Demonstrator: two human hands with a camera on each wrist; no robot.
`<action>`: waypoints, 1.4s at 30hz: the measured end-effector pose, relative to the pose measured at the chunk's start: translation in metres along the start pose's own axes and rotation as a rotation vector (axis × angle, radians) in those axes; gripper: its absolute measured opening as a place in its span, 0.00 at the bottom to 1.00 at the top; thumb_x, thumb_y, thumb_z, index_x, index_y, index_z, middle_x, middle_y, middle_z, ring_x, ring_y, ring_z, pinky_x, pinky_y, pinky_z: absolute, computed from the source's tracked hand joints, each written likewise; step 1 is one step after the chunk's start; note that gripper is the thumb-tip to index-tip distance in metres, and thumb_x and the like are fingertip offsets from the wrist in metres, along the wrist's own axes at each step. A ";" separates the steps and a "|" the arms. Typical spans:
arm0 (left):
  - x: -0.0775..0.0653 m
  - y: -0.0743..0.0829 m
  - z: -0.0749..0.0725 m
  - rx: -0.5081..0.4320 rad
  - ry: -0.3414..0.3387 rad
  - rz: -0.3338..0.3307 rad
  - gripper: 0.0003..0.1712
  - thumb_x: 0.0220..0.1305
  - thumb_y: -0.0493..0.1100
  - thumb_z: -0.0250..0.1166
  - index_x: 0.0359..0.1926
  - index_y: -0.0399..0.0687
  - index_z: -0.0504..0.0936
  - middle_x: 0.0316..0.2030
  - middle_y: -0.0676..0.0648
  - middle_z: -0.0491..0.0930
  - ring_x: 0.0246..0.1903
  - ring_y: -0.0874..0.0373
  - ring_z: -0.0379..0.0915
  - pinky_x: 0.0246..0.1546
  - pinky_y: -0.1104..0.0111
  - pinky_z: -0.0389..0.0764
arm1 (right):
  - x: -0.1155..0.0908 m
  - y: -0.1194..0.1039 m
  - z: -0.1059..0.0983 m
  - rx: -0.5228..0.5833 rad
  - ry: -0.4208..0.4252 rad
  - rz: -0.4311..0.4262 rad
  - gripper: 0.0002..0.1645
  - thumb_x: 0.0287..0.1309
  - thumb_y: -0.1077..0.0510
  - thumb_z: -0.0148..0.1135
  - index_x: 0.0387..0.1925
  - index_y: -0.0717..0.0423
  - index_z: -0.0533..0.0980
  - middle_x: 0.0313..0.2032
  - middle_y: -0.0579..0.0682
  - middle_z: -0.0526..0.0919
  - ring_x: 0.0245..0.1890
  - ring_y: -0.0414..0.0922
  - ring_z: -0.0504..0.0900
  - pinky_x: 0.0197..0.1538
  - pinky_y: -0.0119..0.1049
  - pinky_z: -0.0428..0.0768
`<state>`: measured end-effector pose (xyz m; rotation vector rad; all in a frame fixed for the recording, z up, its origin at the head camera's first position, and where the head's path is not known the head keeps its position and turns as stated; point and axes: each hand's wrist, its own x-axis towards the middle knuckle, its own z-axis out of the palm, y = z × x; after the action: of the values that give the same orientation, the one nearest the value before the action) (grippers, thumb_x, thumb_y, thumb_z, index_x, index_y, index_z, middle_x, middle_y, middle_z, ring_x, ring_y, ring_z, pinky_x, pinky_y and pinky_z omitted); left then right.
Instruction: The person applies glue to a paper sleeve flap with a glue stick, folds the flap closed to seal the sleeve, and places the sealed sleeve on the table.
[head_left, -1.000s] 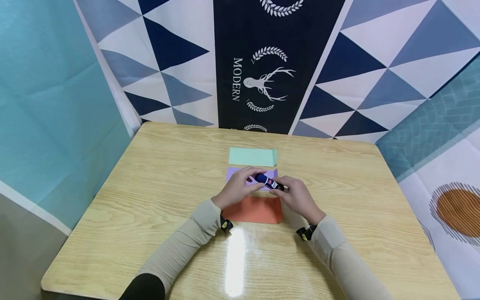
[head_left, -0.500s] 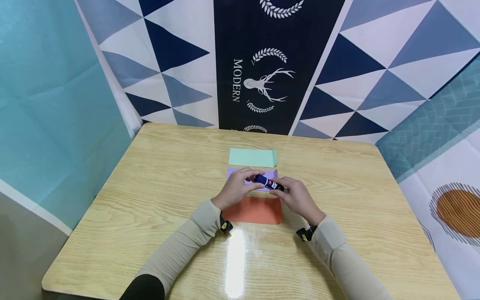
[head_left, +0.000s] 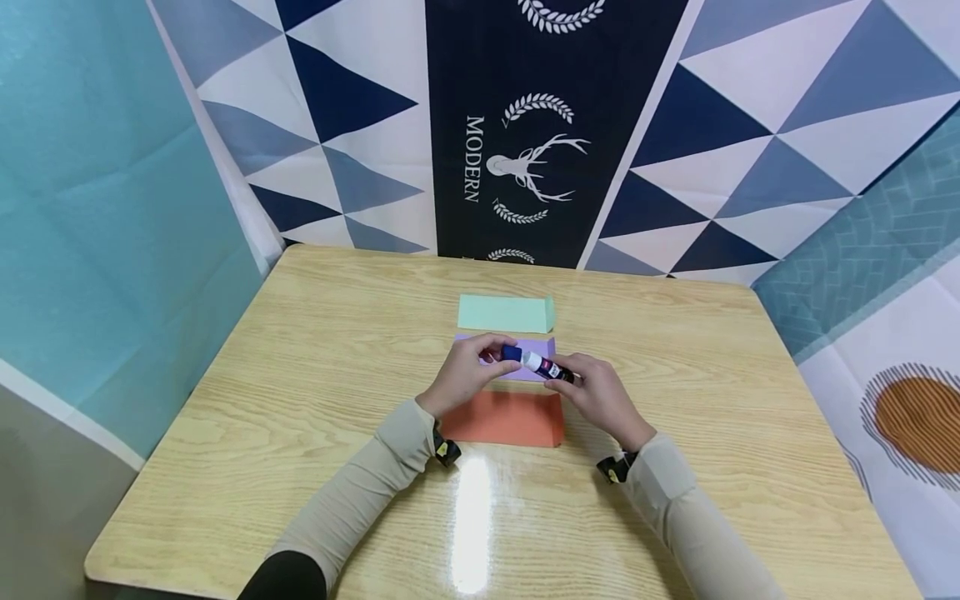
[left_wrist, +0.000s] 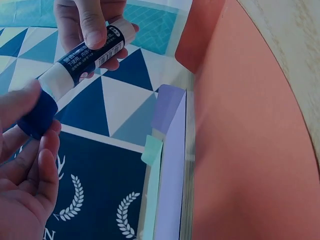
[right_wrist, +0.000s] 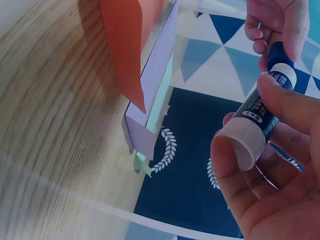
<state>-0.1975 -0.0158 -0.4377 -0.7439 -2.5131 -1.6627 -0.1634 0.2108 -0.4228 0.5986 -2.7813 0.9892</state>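
Observation:
My left hand (head_left: pixel 465 375) pinches the dark blue cap (head_left: pixel 512 353) of a glue stick (head_left: pixel 546 367) between thumb and fingers. The glue stick's dark, labelled barrel is gripped by my right hand (head_left: pixel 600 398), its white end pointing toward the cap. In the head view a small gap shows between cap and white end; in the left wrist view the cap (left_wrist: pixel 39 117) overlaps the tip of the glue stick (left_wrist: pixel 97 54). Both hands are above a purple paper strip (head_left: pixel 538 347) and an orange paper piece (head_left: pixel 510 421), hiding parts of them.
Beyond the purple strip lies a mint green paper strip (head_left: pixel 501 313) on the wooden table (head_left: pixel 337 333). Each paper has a folded flap at its right end. Patterned cloth (head_left: pixel 360 125) hangs behind the table, and more cloth hangs at both sides.
The cap has come off the glue stick, and the white end now shows. My left hand has moved slightly left with the cap, my right hand slightly right with the glue stick.

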 end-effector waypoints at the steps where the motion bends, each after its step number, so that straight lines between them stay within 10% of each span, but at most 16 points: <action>1: 0.000 0.000 0.000 0.004 0.003 0.004 0.20 0.58 0.44 0.71 0.49 0.40 0.83 0.34 0.47 0.84 0.33 0.59 0.76 0.39 0.72 0.78 | 0.000 0.000 0.000 0.000 0.000 0.000 0.22 0.54 0.59 0.71 0.51 0.63 0.81 0.36 0.54 0.86 0.23 0.38 0.70 0.24 0.28 0.70; 24: 0.000 -0.004 -0.004 0.020 0.057 0.003 0.16 0.60 0.40 0.70 0.49 0.41 0.83 0.41 0.44 0.83 0.39 0.55 0.78 0.42 0.70 0.79 | 0.001 0.001 -0.002 -0.005 0.010 0.045 0.22 0.55 0.59 0.70 0.52 0.62 0.81 0.36 0.55 0.86 0.24 0.39 0.70 0.25 0.28 0.70; 42: 0.012 0.000 -0.004 0.060 0.036 -0.133 0.20 0.61 0.39 0.68 0.54 0.38 0.80 0.46 0.42 0.81 0.42 0.52 0.79 0.45 0.68 0.82 | 0.000 0.002 -0.008 -0.008 0.068 0.040 0.22 0.54 0.58 0.71 0.51 0.61 0.81 0.38 0.57 0.86 0.28 0.42 0.75 0.27 0.27 0.74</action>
<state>-0.2086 -0.0153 -0.4325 -0.5486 -2.6274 -1.6140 -0.1643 0.2174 -0.4181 0.5007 -2.7463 0.9863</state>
